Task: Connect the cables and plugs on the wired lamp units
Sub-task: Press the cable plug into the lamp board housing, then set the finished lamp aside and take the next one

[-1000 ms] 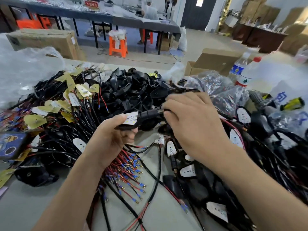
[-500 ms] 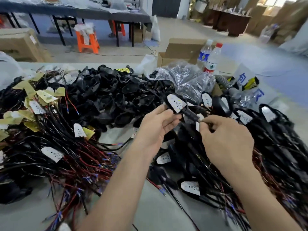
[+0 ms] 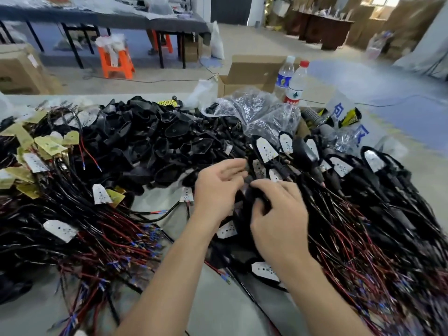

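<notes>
Workshop with a concrete floor. Long tables (image 3: 104,18) stand far back, with an orange stool (image 3: 116,61) before them and a closed carton (image 3: 17,69) at far left. In the near field is a grey desk (image 3: 218,306), heaped across most of its width.

Containers:
- Open cardboard box (image 3: 252,73), at the far edge of the desk, flaps raised. Contents hidden from this angle.
- Clear plastic bags (image 3: 257,112), just near of the box, crumpled. They hold small dark parts, too blurred to name.
- Blue-label bottle (image 3: 283,78) and red-capped bottle (image 3: 296,87), upright, side by side, right of the box. Fill level not legible.

Loose stock on the desk:
- Black housings (image 3: 150,139), empty shells piled at centre far.
- Left heap (image 3: 72,214): black and red leads with blue-tipped ends, mixed with yellow and white boards.
- Right heap (image 3: 363,202): wired lamp units with black shells, white boards facing up, and leads trailing near and right.

Hands, both at the left edge of the right heap:
- Right hand (image 3: 278,214): grip closed, fingers curled over a black lamp unit (image 3: 246,201) lying on the pile.
- Left hand (image 3: 218,187): palm turned up and right, fingers loosely bent, with the tips at the far end of the same unit. Whether this grip pinches anything cannot be told through the blur.
</notes>
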Available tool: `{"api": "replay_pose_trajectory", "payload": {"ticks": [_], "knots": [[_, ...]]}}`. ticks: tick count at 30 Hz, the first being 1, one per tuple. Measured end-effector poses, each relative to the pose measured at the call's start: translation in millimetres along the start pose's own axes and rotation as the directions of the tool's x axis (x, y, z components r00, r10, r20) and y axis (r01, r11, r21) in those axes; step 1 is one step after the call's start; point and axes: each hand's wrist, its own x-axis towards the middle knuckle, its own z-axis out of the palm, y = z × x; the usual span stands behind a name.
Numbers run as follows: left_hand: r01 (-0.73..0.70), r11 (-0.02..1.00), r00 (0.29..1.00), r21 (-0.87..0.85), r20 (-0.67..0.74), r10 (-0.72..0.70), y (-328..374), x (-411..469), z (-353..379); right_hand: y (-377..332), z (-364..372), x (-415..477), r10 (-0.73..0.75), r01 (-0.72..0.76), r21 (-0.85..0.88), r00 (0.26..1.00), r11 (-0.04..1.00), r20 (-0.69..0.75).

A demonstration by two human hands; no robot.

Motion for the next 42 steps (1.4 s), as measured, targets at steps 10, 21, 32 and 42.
{"api": "replay_pose_trajectory", "payload": {"ticks": [10, 21, 32, 42], "knots": [[0.082, 0.923, 0.875, 0.376, -0.471, 0.115, -14.4, -15.5, -110.1, -52.3, 82.0, 2.4, 0.006, -0.119, 0.199, 0.869, 0.973, 0.495], [0.261, 0.626, 0.780, 0.735, -0.543, 0.312, -13.5, -33.9, -190.7, -128.1, 173.6, 17.7, -0.118, -0.122, 0.260, 0.658, 0.958, 0.744], [0.272, 0.540, 0.807, 0.797, -0.494, 0.323, -19.4, -41.6, -211.9, -145.2, 177.0, 20.7, -0.078, -0.017, 0.111, 0.608, 0.994, 0.790], [0.021, 0.945, 0.926, 0.326, -0.363, 0.104, 7.4, -46.4, -158.4, -141.0, 122.5, 53.1, 0.185, -0.590, 0.596, 0.777, 0.544, 0.601]]}}
